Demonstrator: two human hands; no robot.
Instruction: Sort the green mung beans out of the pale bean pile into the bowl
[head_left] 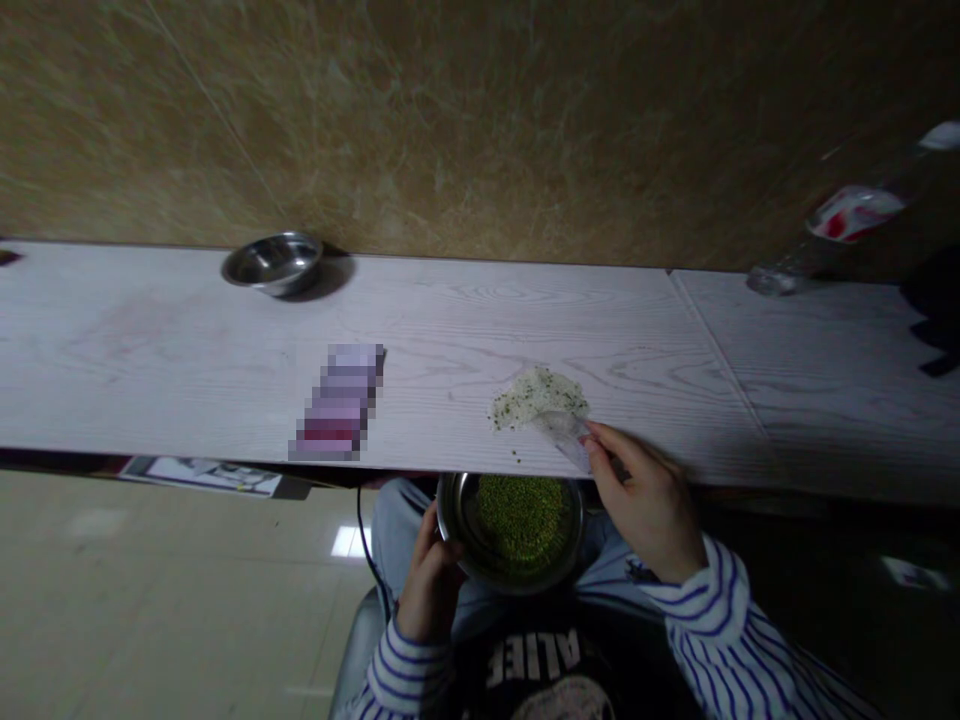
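My left hand [433,580] grips the left rim of a metal bowl [448,535], which sits over my lap just below the table edge. Green beans [523,520], small like mung beans, cover the bowl's bottom. Between the thumb and fingers of my right hand [649,495] is a clear, thin plastic piece [564,432]; its exact kind is hard to make out. Its far edge touches the near side of a pile of white grains [536,392] that look like rice, with green beans mixed in. A few stray beans lie near the table edge.
An unfilled-looking metal bowl [274,265] stands at the back left by the wall. A pixelated flat object [341,400] lies left of the pile. At the back right stands a clear plastic bottle [855,212], with a dark object [937,310] beyond it.
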